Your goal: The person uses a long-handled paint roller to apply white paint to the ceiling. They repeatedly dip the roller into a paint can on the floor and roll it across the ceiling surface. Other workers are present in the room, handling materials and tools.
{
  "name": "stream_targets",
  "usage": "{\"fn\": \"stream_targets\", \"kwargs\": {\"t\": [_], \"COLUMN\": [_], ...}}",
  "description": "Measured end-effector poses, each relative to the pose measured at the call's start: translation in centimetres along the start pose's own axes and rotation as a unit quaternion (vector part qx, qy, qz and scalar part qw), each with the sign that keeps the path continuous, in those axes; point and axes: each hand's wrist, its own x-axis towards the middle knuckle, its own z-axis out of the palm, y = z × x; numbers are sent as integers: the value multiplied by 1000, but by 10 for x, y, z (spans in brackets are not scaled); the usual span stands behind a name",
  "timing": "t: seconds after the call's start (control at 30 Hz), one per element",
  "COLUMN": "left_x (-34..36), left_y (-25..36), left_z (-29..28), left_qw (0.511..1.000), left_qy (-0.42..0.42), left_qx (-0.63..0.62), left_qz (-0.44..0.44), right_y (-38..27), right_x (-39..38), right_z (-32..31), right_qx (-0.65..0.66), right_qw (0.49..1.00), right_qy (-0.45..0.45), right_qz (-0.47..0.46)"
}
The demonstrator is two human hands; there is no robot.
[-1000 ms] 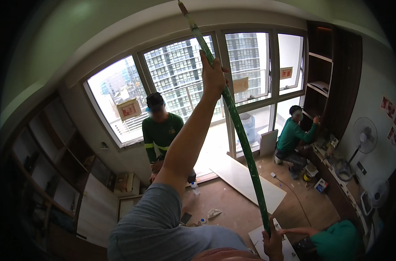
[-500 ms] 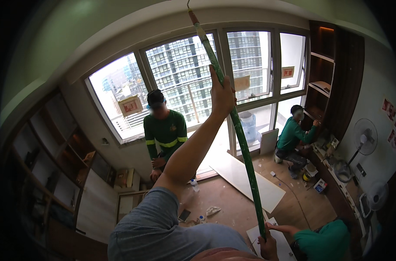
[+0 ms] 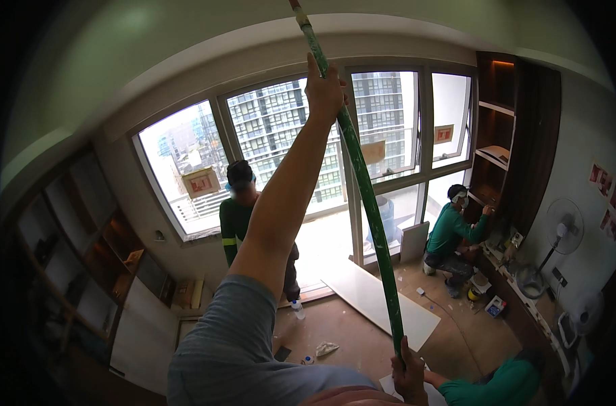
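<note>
A long green paint roller pole (image 3: 370,196) rises from the lower middle toward the ceiling, with paint flecks along it. A reddish-brown handle is fixed to its top, cut off by the upper edge, so the roller head is out of view. My left hand (image 3: 326,95), arm stretched high, is closed around the upper part of the pole. Low down, my right hand (image 3: 409,373) grips the pole's bottom end. The pole slants, its top leaning to the left, in front of the windows (image 3: 382,115).
A person in dark green (image 3: 239,203) stands at the left window; another (image 3: 446,230) squats by the right shelves. A third person's green sleeve (image 3: 501,382) is close to my right hand. A white board (image 3: 379,304), bottle (image 3: 298,310) and cable lie on the floor; a fan (image 3: 563,227) stands right.
Both hands and the pole have moved up, and the pole's tip has left the view. My left arm is straighter. The standing person has shifted slightly; the view has tilted a little.
</note>
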Motion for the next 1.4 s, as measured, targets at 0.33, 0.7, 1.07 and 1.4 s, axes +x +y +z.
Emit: {"fn": "stream_targets", "kwargs": {"t": [0.33, 0.7, 1.07, 1.4], "left_x": [28, 50, 68, 71], "left_y": [50, 84, 102, 76], "left_z": [33, 50, 57, 79], "left_qw": [995, 990, 996, 997], "left_qy": [-63, -69, -74, -51], "left_qx": [-60, -22, 4, 49], "left_qz": [42, 117, 58, 35], "right_y": [-147, -195, -199, -134], "right_x": [148, 222, 235, 175], "right_z": [-63, -94, -107, -121], "right_qx": [-64, -106, -86, -94], "right_qw": [991, 974, 978, 983], "right_qy": [78, 123, 126, 124], "right_qz": [-89, -157, -143, -95]}}
